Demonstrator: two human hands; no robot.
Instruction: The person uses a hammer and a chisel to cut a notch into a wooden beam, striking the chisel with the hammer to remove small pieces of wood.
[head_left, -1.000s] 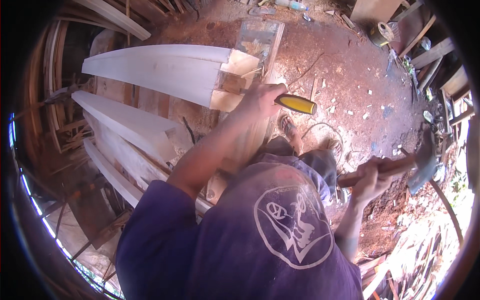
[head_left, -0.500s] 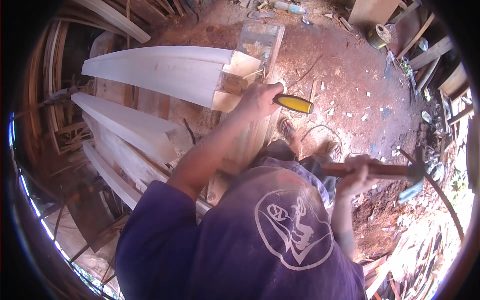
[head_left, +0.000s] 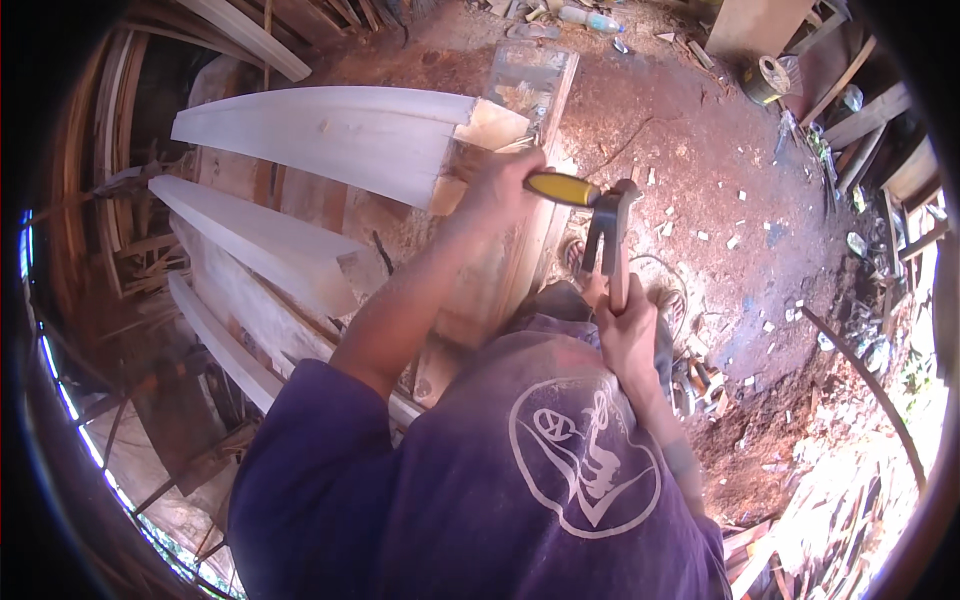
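Observation:
My left hand (head_left: 497, 187) is closed round a chisel (head_left: 563, 188) with a yellow and black handle, at the right end of a long pale timber (head_left: 320, 140). The blade is hidden by the hand. Cut surfaces show at that end of the timber. In my right hand (head_left: 628, 332) is a hammer (head_left: 620, 262) with a wooden handle, its dark metal head right at the butt of the chisel handle. Whether the two touch, I cannot tell for sure.
A second pale timber (head_left: 260, 245) and a narrower one lie nearer, left of me. A worn board (head_left: 530, 80) runs under the timber's end. Wood chips dot the reddish dirt floor (head_left: 700, 120). A tin (head_left: 768, 80) and a plastic bottle (head_left: 588, 18) sit farther off.
The hammer has swung in from the right to the butt of the chisel handle. My left hand and the chisel have shifted slightly left.

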